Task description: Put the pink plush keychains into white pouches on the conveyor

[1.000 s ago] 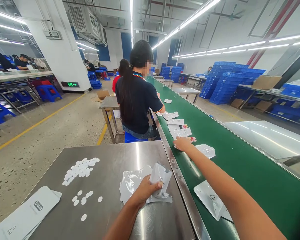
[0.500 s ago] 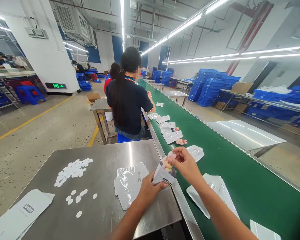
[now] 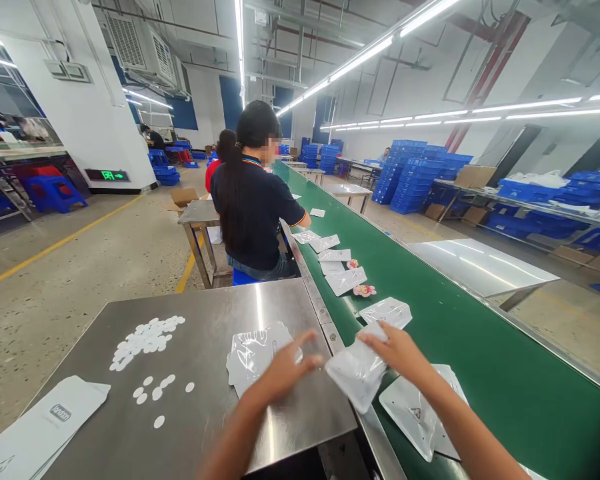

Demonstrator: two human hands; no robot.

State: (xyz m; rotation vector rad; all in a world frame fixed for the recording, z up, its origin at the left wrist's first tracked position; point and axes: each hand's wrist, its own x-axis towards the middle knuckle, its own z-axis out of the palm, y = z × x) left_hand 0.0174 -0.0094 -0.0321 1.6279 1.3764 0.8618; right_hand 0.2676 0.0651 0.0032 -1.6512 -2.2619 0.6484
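Note:
A shiny white plastic pouch (image 3: 356, 373) hangs from my right hand (image 3: 403, 350), its top edge pinched between thumb and fingers. It is held over the metal rail at the near side of the green belt. My left hand (image 3: 287, 367) holds nothing; thumb and fingers are spread above a small stack of white pouches (image 3: 250, 353) on the steel table. More filled-looking pouches (image 3: 415, 410) lie on the belt beneath my right forearm. Another pouch (image 3: 387, 312) rests just beyond my right hand, and a pink doll-like figure (image 3: 365, 291) lies farther up the belt.
On the steel table (image 3: 215, 427) are round white stickers or discs (image 3: 147, 340) and a pile of printed pouches (image 3: 50, 423) at left. A co-worker in a dark shirt (image 3: 255, 207) sits ahead beside the green belt (image 3: 460, 340). Stacked blue crates (image 3: 405, 177) stand beyond it.
The pink figure that was at the pouch mouth is out of sight now. My left hand has let go of the pouch and moved left; my right hand has taken it over the rail.

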